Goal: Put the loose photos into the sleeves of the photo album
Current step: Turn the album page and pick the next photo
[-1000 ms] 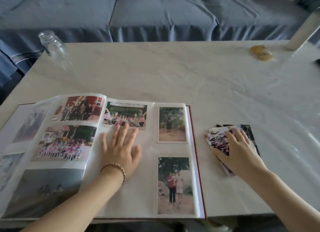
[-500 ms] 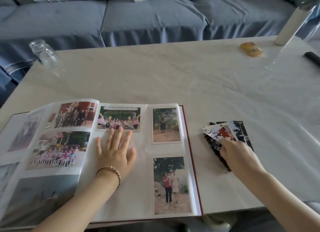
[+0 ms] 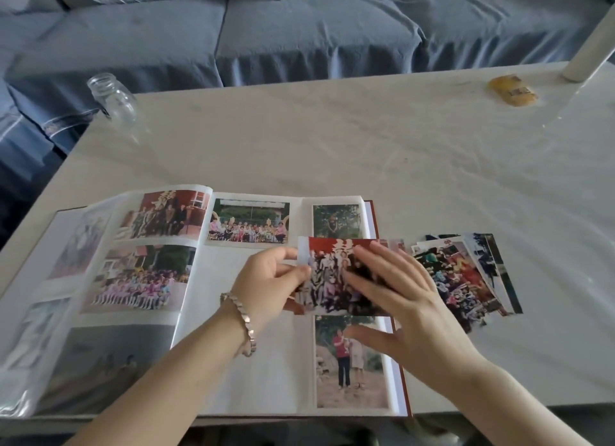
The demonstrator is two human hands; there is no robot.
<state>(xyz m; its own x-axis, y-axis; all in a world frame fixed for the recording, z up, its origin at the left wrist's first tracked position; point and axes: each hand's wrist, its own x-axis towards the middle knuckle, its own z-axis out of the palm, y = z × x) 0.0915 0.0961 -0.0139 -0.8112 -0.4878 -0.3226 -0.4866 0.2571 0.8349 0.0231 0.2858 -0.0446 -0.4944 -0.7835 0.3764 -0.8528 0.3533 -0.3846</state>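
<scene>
Head, left fingers (image 3: 285, 254) pinch photo (image 3: 332, 281), right fingers (image 3: 377, 262) straight

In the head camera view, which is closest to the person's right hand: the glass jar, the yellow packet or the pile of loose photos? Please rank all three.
From the right hand:
1. pile of loose photos, just to its right on the table.
2. yellow packet, at the far right end of the table.
3. glass jar, at the far left corner.
</scene>
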